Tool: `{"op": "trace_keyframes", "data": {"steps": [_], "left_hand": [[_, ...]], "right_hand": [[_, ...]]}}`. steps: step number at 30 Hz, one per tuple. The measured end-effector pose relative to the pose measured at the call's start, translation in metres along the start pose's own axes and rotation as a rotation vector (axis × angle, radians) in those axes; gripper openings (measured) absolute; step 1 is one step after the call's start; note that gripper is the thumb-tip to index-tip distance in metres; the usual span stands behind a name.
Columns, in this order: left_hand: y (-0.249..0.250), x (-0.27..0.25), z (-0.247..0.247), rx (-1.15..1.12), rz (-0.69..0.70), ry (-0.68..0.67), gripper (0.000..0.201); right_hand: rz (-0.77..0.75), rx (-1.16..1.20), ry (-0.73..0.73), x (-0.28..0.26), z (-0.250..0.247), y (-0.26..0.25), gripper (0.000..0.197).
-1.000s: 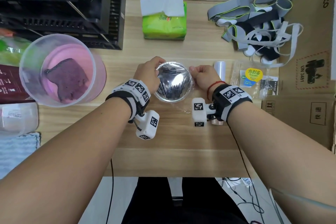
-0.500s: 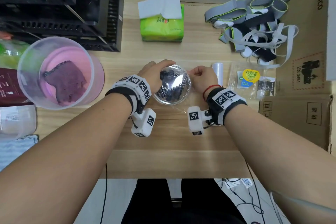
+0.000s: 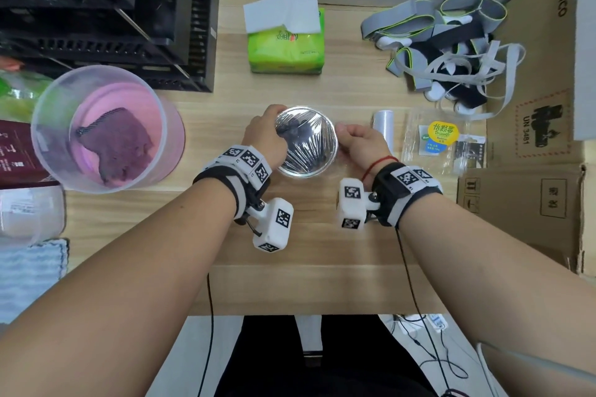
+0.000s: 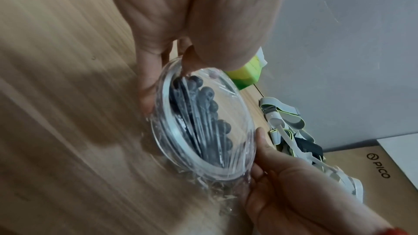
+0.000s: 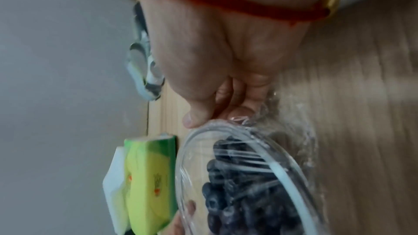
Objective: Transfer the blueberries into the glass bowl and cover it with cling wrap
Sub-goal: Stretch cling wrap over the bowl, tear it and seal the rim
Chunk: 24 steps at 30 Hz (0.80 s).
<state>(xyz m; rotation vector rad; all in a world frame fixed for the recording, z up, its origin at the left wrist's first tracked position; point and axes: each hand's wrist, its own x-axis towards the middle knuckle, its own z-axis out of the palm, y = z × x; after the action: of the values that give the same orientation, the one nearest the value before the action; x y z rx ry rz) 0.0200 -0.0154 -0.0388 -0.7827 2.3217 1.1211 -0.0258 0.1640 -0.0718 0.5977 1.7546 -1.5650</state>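
A glass bowl stands on the wooden table, filled with dark blueberries and covered by wrinkled cling wrap. My left hand grips the bowl's left side; in the left wrist view its fingers curl round the wall of the bowl, over the blueberries. My right hand pinches the wrap at the right rim. In the right wrist view the right hand has thumb and fingertips on the film at the bowl edge, above the blueberries.
The cling wrap roll and an empty clear blueberry package lie right of the bowl. A green tissue pack and a pile of straps sit at the back. A plastic bucket, black crates and a cardboard box flank the table.
My left hand has slid further round the bowl's far left rim, and the right hand has closed in on the wrap at the right rim. The bowl stays in place.
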Motion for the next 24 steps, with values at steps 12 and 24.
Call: {"op": "trace_keyframes", "data": {"steps": [12,24], "left_hand": [[-0.002,-0.006,-0.002,-0.042,-0.003,0.036,0.067],[-0.008,-0.007,-0.006,-0.132,-0.061,0.071,0.066]], "right_hand": [[-0.068,-0.376,0.176,0.005,0.011,0.006,0.026],[-0.204,-0.479,-0.152,-0.014,-0.007,0.001,0.047]]}}
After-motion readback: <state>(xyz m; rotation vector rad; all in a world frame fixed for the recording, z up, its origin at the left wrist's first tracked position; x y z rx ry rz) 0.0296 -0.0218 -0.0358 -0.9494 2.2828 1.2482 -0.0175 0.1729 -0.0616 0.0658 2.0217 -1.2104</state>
